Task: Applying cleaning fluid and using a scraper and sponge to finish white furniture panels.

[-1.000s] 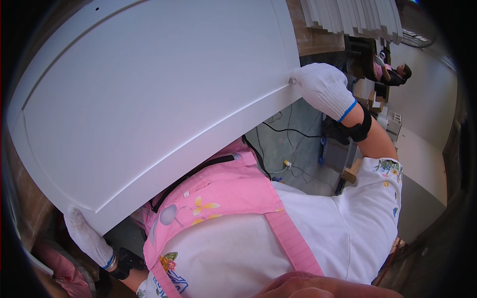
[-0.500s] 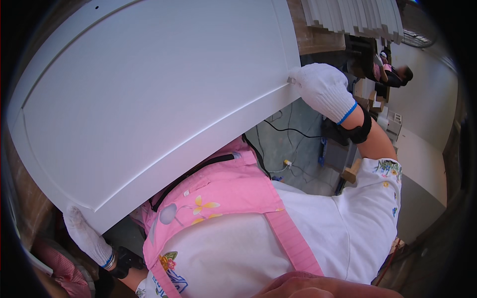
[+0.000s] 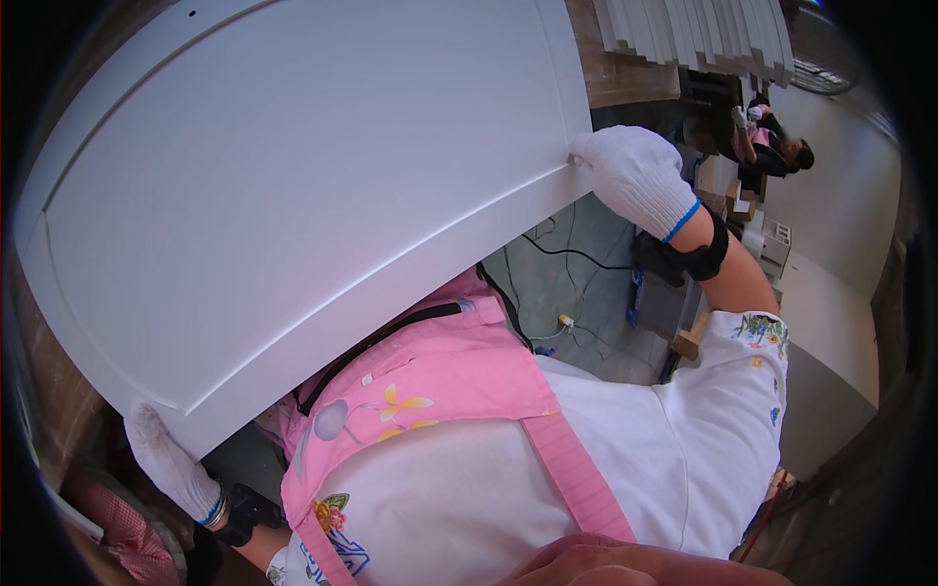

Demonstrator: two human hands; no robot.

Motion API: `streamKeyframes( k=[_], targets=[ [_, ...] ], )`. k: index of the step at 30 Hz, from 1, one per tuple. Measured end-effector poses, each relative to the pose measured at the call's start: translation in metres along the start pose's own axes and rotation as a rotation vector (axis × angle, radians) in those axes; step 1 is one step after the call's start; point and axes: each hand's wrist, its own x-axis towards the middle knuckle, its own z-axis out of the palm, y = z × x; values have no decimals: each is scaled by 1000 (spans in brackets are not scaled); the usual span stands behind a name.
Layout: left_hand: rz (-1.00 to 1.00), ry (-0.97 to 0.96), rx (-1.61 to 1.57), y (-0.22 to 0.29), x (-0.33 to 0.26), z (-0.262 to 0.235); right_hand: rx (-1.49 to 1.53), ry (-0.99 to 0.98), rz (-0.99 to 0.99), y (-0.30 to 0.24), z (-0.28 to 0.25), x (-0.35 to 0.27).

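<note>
A large white panel (image 3: pixel 322 195), framed like a cabinet door with a raised border, fills the upper left in front of me. Its near edge runs slantwise just beyond my pink apron. My left hand (image 3: pixel 168 459), in a white knit glove, grips the panel's near left corner; the thumb lies on top and the other fingers are hidden beneath. At the near right corner my right hand (image 3: pixel 630 176), gloved the same way with a blue cuff, is closed on the edge. Dark bands circle both wrists.
A row of white strips (image 3: pixel 699 34) stands at the upper right by a brown board (image 3: pixel 630 78). Black cables (image 3: pixel 576 262) and a yellow plug (image 3: pixel 566 320) lie on the grey floor. Another person (image 3: pixel 767 142) works farther off at the right, near boxes.
My hands and the white panel stay almost exactly where they were. The far person's gloved hands and head have shifted slightly.
</note>
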Motion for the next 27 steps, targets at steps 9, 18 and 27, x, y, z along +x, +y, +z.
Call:
streamKeyframes(
  k=[9, 18, 27],
  targets=[
    [9, -15, 14, 6, -1, 1, 33, 90, -35, 7, -10, 0],
    [20, -11, 22, 1, 1, -3, -59, 40, -50, 0, 2, 3],
    [26, -15, 37, 0, 2, -3, -58, 39, -18, 4, 0, 2]
  ],
)
